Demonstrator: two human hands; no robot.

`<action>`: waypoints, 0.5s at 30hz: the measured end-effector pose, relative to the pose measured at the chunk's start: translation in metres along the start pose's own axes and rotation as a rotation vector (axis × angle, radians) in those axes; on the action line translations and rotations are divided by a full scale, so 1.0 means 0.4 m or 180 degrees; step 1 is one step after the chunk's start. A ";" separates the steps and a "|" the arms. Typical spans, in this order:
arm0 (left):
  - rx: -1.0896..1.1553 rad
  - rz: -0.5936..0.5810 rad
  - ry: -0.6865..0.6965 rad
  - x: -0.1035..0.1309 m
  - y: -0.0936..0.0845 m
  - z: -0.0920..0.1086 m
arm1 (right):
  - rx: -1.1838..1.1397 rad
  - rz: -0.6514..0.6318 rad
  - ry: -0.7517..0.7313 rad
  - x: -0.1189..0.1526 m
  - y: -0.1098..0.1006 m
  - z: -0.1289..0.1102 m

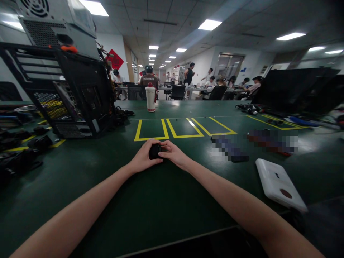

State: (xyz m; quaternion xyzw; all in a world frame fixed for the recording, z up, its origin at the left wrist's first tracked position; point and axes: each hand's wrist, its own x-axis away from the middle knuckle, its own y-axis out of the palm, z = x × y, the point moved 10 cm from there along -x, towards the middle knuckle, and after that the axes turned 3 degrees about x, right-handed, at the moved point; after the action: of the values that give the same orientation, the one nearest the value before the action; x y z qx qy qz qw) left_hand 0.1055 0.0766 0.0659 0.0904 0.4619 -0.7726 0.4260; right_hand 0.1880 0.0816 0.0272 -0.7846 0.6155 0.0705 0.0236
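A small black rounded object [154, 152] is held between both hands, just above or on the green tabletop; its kind I cannot make out. My left hand [143, 156] wraps round its left side, thumb in front and fingers behind. My right hand [174, 154] pinches its right edge between thumb and fingers. Right in front of the hands, yellow tape outlines [152, 138] mark the table. Part of the black object is covered by the fingers.
An open computer case [77, 96] with a metal unit on top stands left, cables beside it. A white cup [151, 97] stands farther back. At right lie a white box-shaped device [279, 184], two blurred items and dark monitors [298, 91]. Several people sit or stand beyond the table.
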 end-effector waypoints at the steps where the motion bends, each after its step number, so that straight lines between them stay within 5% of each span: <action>1: -0.0002 0.0008 -0.0017 0.000 0.000 -0.001 | -0.0006 -0.0018 0.0007 0.000 0.001 0.003; 15: -0.0081 0.0066 -0.0092 0.007 -0.011 0.009 | -0.0016 -0.0003 -0.0120 -0.008 0.007 0.010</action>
State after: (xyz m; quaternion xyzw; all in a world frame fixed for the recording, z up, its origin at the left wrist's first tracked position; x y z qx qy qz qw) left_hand 0.1012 0.0730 0.0691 0.0785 0.4646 -0.7635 0.4418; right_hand 0.1844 0.0844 0.0240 -0.7835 0.6144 0.0868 0.0333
